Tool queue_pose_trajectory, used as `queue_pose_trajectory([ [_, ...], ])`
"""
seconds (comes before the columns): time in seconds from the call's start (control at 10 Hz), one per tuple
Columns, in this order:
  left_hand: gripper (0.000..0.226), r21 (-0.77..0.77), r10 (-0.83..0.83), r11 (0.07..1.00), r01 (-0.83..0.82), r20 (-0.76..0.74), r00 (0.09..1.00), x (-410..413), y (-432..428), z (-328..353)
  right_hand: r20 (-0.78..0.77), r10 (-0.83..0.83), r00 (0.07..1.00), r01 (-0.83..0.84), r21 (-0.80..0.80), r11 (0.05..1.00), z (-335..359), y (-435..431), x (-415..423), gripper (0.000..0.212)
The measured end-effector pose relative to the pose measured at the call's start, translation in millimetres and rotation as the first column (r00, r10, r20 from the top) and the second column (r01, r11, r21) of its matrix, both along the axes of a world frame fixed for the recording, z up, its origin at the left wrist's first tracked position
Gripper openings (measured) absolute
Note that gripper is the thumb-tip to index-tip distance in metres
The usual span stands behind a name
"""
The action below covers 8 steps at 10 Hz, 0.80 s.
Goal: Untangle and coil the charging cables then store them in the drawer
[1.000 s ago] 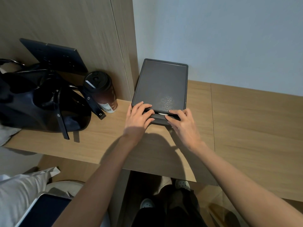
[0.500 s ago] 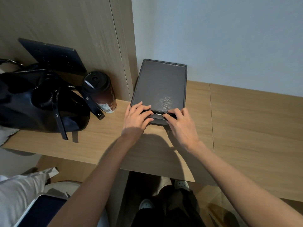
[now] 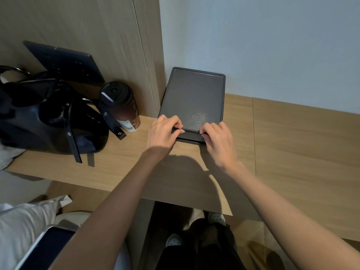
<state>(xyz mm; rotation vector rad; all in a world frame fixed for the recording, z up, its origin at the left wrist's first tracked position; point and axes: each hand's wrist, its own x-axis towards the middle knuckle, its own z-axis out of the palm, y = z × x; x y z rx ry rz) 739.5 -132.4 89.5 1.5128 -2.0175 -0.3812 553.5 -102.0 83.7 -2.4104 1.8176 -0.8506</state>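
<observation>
A flat dark grey drawer box (image 3: 192, 98) lies on the wooden desk (image 3: 292, 145), pushed against the wall. Its drawer front (image 3: 191, 135) sticks out a little at the near edge. My left hand (image 3: 163, 133) curls its fingers round the left end of that front. My right hand (image 3: 218, 143) curls its fingers on the right end. No charging cable is visible; the inside of the drawer is hidden.
A black leather bag (image 3: 48, 117) with loose straps and a dark tumbler (image 3: 120, 106) stand left of the box. A dark panel (image 3: 66, 61) leans on the wooden wall behind them. A white pillow (image 3: 23, 221) and a tablet (image 3: 44, 250) lie below left.
Both hands' fingers have drawn back from the box top and curled at the drawer front. The box itself has not visibly shifted.
</observation>
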Motion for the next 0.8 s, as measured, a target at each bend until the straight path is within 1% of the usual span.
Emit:
queue_pose_trajectory([
  [0.1, 0.014, -0.006, -0.032, 0.999, 0.032, 0.023, 0.999, 2.5, 1.1, -0.1, 0.007, -0.006, 1.0, 0.006, 0.006, 1.0, 0.6, 1.7, 0.8, 0.013],
  [0.2, 0.023, -0.005, -0.101, 0.995, 0.102, 0.058, 0.993, 8.5, 2.6, -4.0, 0.001, 0.006, 1.0, -0.006, 0.067, 0.998, 2.6, -0.1, -5.5, 0.017],
  [0.3, 0.026, -0.043, -0.094, 0.994, 0.1, 0.116, 0.989, 16.0, 4.6, -7.3, 0.014, -0.01, 1.0, 0.008, 0.12, 0.993, 4.8, -1.4, -10.1, 0.021],
  [0.4, 0.022, -0.107, -0.057, 0.991, 0.077, 0.173, 0.983, 18.1, 1.6, -7.6, -0.013, -0.013, 1.0, 0.015, 0.099, 0.995, 5.8, -0.8, -8.2, 0.018],
  [0.5, 0.021, -0.134, -0.065, 0.986, 0.096, 0.219, 0.973, 14.6, 2.2, -4.4, -0.037, -0.008, 0.999, 0.01, 0.065, 0.998, 5.8, -0.4, -7.6, 0.017],
  [0.6, 0.027, -0.088, -0.022, 0.995, 0.044, 0.237, 0.971, 9.5, 4.2, -1.9, 0.005, -0.016, 1.0, 0.016, 0.108, 0.994, 8.0, -0.8, -7.8, 0.015],
  [0.7, 0.037, 0.002, -0.016, 1.0, 0.016, 0.294, 0.956, 1.6, 7.5, 8.3, 0.026, -0.019, 0.999, 0.013, 0.222, 0.975, 16.2, -0.6, -5.6, 0.012],
  [0.8, 0.039, 0.03, -0.038, 0.999, 0.03, 0.341, 0.939, -1.8, 13.1, 13.5, -0.011, -0.008, 1.0, 0.012, 0.354, 0.935, 26.1, 1.4, -10.1, 0.024],
])
